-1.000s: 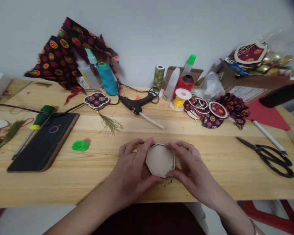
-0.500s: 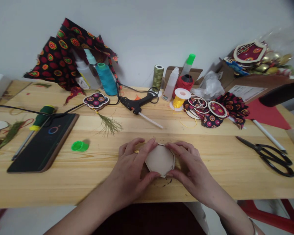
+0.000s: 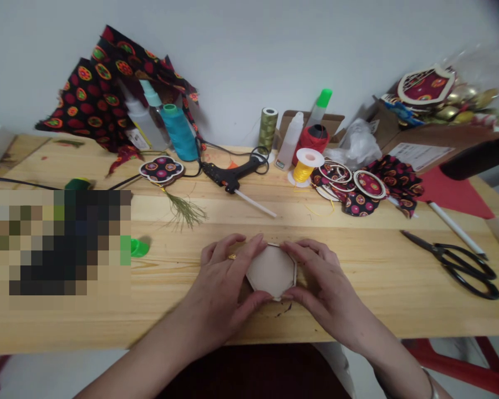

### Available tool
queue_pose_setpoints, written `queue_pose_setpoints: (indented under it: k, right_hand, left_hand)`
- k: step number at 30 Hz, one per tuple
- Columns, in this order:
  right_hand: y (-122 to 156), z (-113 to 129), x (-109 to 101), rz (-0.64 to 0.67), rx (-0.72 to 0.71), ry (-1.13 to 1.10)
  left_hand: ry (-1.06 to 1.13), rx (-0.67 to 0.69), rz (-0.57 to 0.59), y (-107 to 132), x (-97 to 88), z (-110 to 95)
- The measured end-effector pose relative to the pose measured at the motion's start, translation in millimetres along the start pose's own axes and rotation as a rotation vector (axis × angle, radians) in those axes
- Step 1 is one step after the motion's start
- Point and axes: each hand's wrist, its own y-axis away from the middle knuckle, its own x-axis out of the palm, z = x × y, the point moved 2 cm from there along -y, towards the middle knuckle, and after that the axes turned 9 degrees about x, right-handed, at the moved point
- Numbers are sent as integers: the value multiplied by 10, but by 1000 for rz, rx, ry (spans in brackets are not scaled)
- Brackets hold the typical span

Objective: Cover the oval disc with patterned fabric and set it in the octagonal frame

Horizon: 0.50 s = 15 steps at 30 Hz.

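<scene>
Low over the front part of the wooden table point(image 3: 170, 310), a pale hexagonal wooden piece point(image 3: 271, 271) sits between my two hands. My left hand point(image 3: 228, 280) grips its left side, thumb at the near corner and fingers at the far edge. On the opposite side my right hand point(image 3: 322, 280) grips it the same way. Raised edging shows along part of its rim. Small dark scraps point(image 3: 283, 311) lie just below the piece. Whether the piece rests on the table or is lifted slightly, I cannot tell.
Scissors point(image 3: 453, 263) and a white pen point(image 3: 457, 230) lie at the right. Behind my hands are a black glue gun point(image 3: 233, 177), a tasselled fabric ornament point(image 3: 161, 169), a yellow thread spool point(image 3: 302, 166) and a turquoise thread cone point(image 3: 178, 133). A green cap point(image 3: 139, 247) stands left, beside a blurred-out area.
My hands and the hexagonal piece hold practically the same position. A pixelated patch now covers the phone and part of the screwdriver at the left.
</scene>
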Motion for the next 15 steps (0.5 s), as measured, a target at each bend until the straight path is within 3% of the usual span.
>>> queue_pose_setpoints:
  k: [15]
  right_hand:
    - [-17, -2, 15, -6, 1, -5]
  left_hand:
    - [4, 5, -29, 15, 18, 6]
